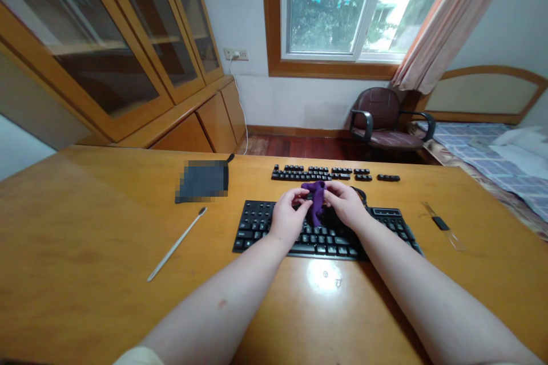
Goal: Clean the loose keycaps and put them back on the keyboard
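A purple cloth (317, 199) is gathered between my two hands, above the upper middle of a black keyboard (329, 250). My left hand (289, 214) pinches the cloth's left side with thumb and fingers. From the other side my right hand (346, 202) grips its upper right part. One end of the cloth hangs down over the keys. Several removed keycaps (314, 174) lie in rows on the desk behind the keyboard, and a smaller group of keycaps (388, 178) is at their right. My hands and the cloth hide part of the keyboard.
On the wooden desk (85, 228), a toothbrush (177, 244) and a dark pouch (203, 179), partly blurred out, lie left of the keyboard. A wire keycap puller (440, 223) with a black middle lies to the right. Beyond the desk stands an armchair (381, 120).
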`<control>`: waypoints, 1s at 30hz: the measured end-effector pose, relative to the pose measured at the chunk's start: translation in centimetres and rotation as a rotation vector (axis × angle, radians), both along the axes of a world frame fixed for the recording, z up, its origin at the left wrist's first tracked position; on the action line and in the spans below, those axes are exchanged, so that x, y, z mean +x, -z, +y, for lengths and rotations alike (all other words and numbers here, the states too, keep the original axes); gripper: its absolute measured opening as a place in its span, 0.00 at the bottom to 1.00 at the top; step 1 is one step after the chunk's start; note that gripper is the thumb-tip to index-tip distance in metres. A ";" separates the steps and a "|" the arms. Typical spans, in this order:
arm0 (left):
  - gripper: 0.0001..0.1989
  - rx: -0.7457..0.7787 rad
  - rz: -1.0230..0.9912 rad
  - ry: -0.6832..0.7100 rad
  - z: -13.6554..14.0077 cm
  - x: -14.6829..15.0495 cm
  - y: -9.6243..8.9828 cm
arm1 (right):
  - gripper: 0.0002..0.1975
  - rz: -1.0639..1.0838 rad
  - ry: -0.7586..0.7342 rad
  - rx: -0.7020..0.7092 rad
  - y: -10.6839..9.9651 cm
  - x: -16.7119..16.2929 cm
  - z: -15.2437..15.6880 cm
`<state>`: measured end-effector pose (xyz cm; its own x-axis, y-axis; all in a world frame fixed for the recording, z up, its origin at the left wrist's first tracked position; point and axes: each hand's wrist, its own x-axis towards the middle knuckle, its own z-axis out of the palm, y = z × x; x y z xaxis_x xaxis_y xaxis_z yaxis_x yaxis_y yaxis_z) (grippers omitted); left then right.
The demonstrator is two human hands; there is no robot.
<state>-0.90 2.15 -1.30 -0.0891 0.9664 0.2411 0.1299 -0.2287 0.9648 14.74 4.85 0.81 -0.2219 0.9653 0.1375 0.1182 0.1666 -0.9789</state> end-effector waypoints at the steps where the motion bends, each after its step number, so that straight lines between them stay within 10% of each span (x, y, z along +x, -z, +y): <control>1: 0.11 0.011 0.034 0.007 -0.1 0.0 -0.1 | 0.15 -0.002 -0.026 -0.010 0.1 -0.1 -0.1; 9: 0.11 0.055 0.287 0.029 -0.6 -0.3 -0.9 | 0.14 -0.161 -0.048 -0.073 0.5 -0.4 -0.1; 30: 0.10 -0.019 0.110 0.026 -0.2 -0.1 -0.5 | 0.13 0.021 -0.016 -0.121 -0.5 -0.2 0.0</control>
